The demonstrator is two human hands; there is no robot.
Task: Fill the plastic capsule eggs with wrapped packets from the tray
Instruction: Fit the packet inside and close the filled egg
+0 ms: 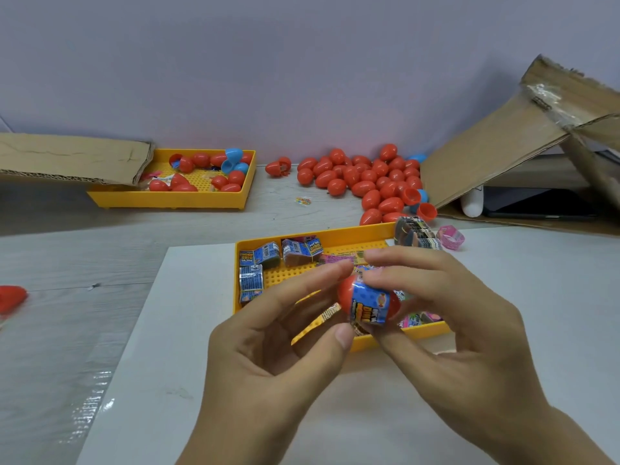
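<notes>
**Packet going into a red egg half, held over the near tray**

Nearest: both hands meet above a smooth white board (188, 330). Left hand (268, 347) pinches the red capsule half (345, 293) between thumb below and fingertips above; fingers curled. Right hand (469, 330) curls its fingers over the top and its thumb under a blue wrapped packet (369, 305), glossy printed film, boxy, seated in the red shell's open mouth. Whether the packet is fully inside, cannot tell.

Just behind and under the hands: near yellow tray (335, 234), hard plastic, rectangular, floor studded with small pegs. Inside: several blue wrapped packets (260, 256) along its left and back edges, pink and patterned ones to the right, partly hidden by the hands. A dark striped packet bundle (416, 234) sits at the tray's far right corner; a pink packet (451, 237) lies just beside it on the table.

Farther: a heap of closed red eggs (365, 177), smooth, shiny, oval, with a few blue halves at its right edge. Far left: second yellow tray (174, 198) holding red eggs, blue halves, loose wrappers. Corrugated cardboard flap (70, 157) overlaps its left end. Right: opened cardboard box (503, 152), taped flap raised.
</notes>
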